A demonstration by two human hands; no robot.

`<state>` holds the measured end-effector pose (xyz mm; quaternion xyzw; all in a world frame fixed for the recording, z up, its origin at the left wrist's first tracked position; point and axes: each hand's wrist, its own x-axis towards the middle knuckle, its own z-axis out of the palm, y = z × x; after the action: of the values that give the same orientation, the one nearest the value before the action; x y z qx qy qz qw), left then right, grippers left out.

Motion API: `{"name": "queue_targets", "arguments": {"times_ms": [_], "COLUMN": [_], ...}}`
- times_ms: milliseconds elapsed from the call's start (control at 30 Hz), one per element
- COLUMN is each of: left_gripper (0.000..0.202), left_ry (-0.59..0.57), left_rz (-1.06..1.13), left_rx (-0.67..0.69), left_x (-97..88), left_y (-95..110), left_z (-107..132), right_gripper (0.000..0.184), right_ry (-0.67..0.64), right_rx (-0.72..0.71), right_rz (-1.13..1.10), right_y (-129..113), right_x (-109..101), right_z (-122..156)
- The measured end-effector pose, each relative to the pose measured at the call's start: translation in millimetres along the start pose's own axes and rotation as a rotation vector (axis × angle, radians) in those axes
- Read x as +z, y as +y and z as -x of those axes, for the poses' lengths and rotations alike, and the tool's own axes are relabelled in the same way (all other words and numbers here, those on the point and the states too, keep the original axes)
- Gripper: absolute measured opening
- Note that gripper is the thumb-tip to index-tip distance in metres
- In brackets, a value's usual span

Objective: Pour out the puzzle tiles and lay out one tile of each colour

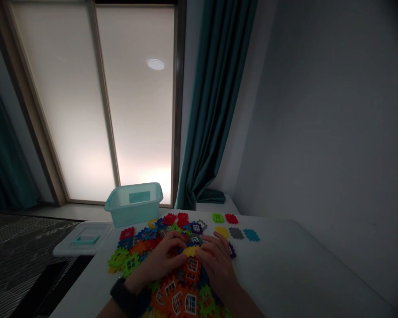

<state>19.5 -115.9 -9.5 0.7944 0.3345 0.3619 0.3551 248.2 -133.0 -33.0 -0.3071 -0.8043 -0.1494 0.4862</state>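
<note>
My left hand (162,258) and my right hand (217,265) meet over a heap of colourful plastic interlocking building tiles (142,240), and both press on a yellow tile (190,251) between them. Beneath my hands lies a joined group of orange tiles with white window frames (182,298). A black wristwatch (124,296) sits on my left wrist. Beyond my right hand, several single tiles lie apart: green (218,217), red (231,218), yellow (222,231), grey (236,233) and teal (251,234).
A pale teal plastic bin (134,204) stands at the table's far edge. A translucent lid (82,238) lies to its left. The white table (285,265) stretches right to a grey wall. Left of the table is a dark striped floor, and a window and teal curtain rise behind.
</note>
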Motion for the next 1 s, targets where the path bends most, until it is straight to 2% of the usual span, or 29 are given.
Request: {"name": "queue_targets", "arguments": {"times_ms": [100, 200, 300, 567, 733, 1000], "left_gripper": [0.028, 0.037, 0.045, 0.049, 0.048, 0.050], "left_ry": [0.060, 0.175, 0.235, 0.236, 0.244, 0.247], "left_rz": [-0.063, -0.212, -0.336, -0.551, -0.584, -0.613], "left_rx": [0.027, 0.070, 0.134, 0.189, 0.212, 0.171], "left_x": [-0.5, 0.6, 1.5, 1.8, 2.2, 3.6], "left_y": [-4, -13, -23, -34, -33, -27], "left_z": [-1, -3, -3, -3, -3, -4], "right_gripper": [0.018, 0.013, 0.011, 0.014, 0.016, 0.017], "right_ry": [-0.024, -0.064, -0.095, -0.136, -0.149, -0.169], "right_rx": [0.002, 0.057, 0.109, 0.138, 0.154, 0.154], "right_rz": [-0.011, -0.016, -0.023, -0.035, -0.028, -0.015], "right_y": [3, 7, 9, 6, 6, 9], "right_x": [1, 5, 8, 8, 7, 5], "right_z": [3, 6, 9, 9, 9, 9]}}
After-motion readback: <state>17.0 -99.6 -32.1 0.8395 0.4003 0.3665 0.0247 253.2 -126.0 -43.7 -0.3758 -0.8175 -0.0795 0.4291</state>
